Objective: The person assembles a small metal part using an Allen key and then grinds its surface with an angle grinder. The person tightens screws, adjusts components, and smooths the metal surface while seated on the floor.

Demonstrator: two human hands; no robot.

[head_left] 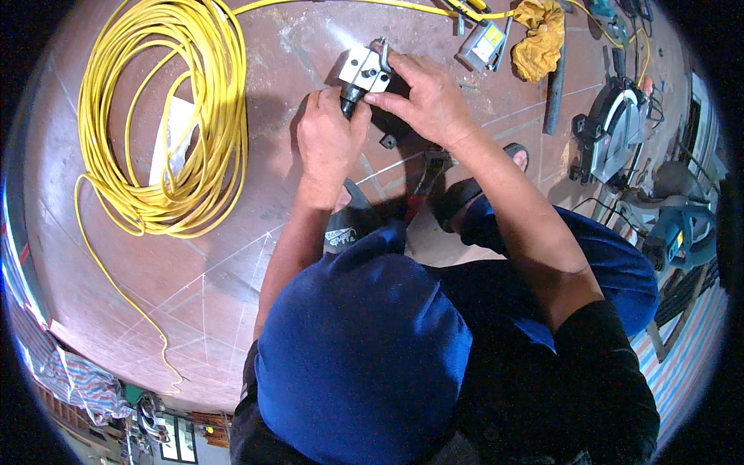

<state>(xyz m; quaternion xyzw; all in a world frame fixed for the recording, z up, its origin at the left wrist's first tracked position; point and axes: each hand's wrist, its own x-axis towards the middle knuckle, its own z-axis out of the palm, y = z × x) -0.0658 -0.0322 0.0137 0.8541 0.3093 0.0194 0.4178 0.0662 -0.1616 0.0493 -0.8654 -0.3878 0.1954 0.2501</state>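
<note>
In front of my feet, my left hand (332, 138) is wrapped around the dark round shank (351, 99) of a silver metal block (358, 65). Several dark holes or screws show on the block's face. On its right side my right hand (428, 97) is closed, with the index finger against a bent silver hex key (384, 54) and the thumb at the block's lower edge. Whether the key sits in a screw is hidden. A small dark bracket-like piece (388, 141) lies on the floor below the hands.
A large coil of yellow hose or cable (105, 116) lies at the left, with white paper (180, 136) inside it. Far right are a small box (482, 45), an orange-yellow cloth (538, 43) and a dark tube (553, 101). Power tools (683, 239) stand along the right.
</note>
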